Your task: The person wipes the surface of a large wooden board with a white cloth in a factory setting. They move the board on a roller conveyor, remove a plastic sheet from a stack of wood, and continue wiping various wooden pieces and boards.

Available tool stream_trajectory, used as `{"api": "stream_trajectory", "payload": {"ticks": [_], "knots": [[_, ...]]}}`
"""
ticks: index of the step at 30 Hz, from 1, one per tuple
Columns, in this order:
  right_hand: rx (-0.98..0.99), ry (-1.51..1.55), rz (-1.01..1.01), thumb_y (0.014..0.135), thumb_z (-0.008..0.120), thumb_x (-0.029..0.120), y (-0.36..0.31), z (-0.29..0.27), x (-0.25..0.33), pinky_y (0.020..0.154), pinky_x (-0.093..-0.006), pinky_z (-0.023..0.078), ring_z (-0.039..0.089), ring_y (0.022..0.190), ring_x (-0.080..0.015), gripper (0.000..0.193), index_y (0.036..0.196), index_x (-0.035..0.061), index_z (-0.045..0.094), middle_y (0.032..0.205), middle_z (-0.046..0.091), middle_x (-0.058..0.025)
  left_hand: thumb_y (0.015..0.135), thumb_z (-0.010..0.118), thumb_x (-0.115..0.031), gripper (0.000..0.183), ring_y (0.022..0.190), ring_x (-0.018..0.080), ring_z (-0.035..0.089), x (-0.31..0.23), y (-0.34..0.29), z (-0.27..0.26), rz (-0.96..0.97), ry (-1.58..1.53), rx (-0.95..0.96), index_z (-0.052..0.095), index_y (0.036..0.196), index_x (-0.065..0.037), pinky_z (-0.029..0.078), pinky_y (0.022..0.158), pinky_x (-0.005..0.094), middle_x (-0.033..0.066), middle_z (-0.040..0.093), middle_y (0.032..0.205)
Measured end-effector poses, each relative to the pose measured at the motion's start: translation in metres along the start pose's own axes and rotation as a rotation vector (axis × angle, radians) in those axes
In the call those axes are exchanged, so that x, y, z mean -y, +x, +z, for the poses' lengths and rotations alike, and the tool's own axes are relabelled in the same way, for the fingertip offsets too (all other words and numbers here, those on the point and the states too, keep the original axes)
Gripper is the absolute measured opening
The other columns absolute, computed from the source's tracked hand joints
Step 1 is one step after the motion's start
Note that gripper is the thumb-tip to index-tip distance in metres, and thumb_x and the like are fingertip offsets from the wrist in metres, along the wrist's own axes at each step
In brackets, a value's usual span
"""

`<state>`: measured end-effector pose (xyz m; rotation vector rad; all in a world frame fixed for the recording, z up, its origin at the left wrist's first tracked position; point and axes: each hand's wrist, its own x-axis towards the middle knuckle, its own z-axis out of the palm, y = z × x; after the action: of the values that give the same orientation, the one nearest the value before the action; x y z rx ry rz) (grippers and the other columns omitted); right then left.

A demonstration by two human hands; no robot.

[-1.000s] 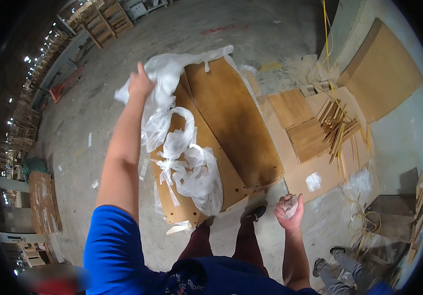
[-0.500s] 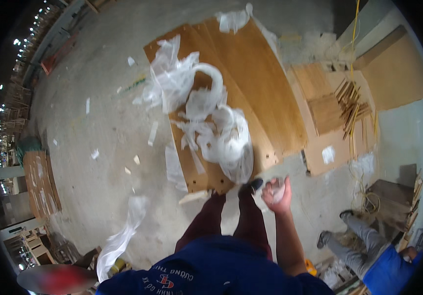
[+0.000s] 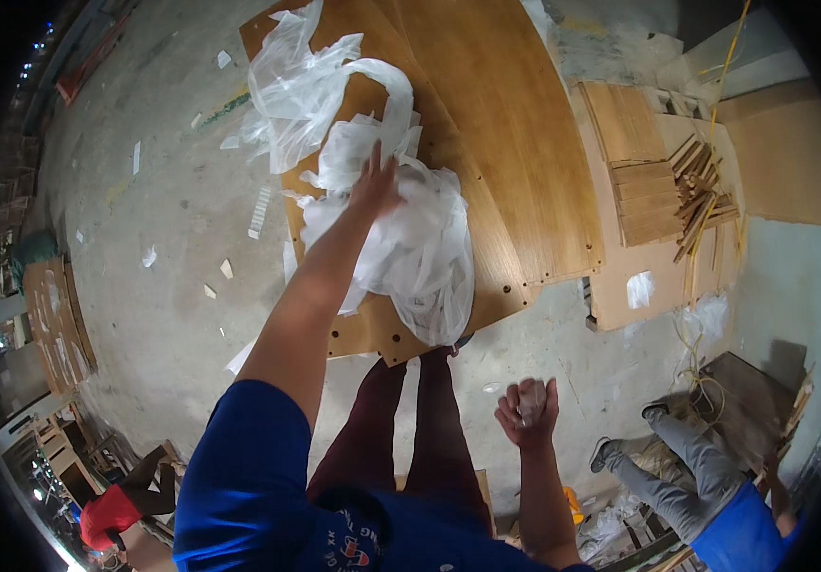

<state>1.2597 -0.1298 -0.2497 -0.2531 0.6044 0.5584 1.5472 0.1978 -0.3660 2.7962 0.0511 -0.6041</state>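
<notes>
A heap of thin white plastic film (image 3: 410, 234) lies crumpled on large brown wooden panels (image 3: 525, 143), which rest one over another. My left hand (image 3: 374, 186) reaches over the heap, fingers spread, at or just above the film; contact is hard to tell. To the right of my legs, my right hand (image 3: 528, 412) is raised off the panels with its fingers curled round something small and pale. What that thing is stays too small to make out. Dark holes show along the panels' near edge.
Cardboard (image 3: 620, 296) at the right bears stacked boards (image 3: 641, 200) and a pile of wooden strips (image 3: 697, 195). A yellow cable (image 3: 718, 124) runs past them. Scraps dot the concrete floor (image 3: 163, 305). A person in blue (image 3: 739, 520) is at lower right, another in red (image 3: 110, 515) at lower left.
My left arm has come into view and stretched forward over the film heap. A long strip of film at the lower left is out of sight. My right hand has dropped slightly nearer me.
</notes>
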Motion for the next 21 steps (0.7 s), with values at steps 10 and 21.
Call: {"api": "stream_trajectory", "payload": {"ticks": [10, 21], "knots": [[-0.249, 0.114, -0.097, 0.091, 0.038, 0.055, -0.003, -0.089, 0.021, 0.047, -0.0272, 0.030, 0.039, 0.050, -0.0157, 0.050, 0.096, 0.0116, 0.061, 0.072, 0.053, -0.0084, 0.064, 0.077, -0.042, 0.098, 0.123, 0.0370, 0.041, 0.028, 0.105, 0.037, -0.267, -0.048, 0.036, 0.024, 0.139, -0.010, 0.042, 0.096, 0.0435, 0.0220, 0.029, 0.142], [-0.365, 0.115, -0.185, 0.091, 0.034, 0.057, 0.035, -0.029, -0.050, 0.041, -0.0263, 0.028, 0.036, 0.046, -0.0146, 0.051, 0.089, 0.0138, 0.061, 0.067, 0.052, -0.0063, 0.071, 0.069, -0.029, 0.049, 0.123, 0.0311, 0.037, 0.121, 0.070, 0.018, 0.015, -0.088, -0.081, 0.057, 0.117, -0.020, 0.038, 0.100, 0.0407, 0.0130, 0.040, 0.132]]}}
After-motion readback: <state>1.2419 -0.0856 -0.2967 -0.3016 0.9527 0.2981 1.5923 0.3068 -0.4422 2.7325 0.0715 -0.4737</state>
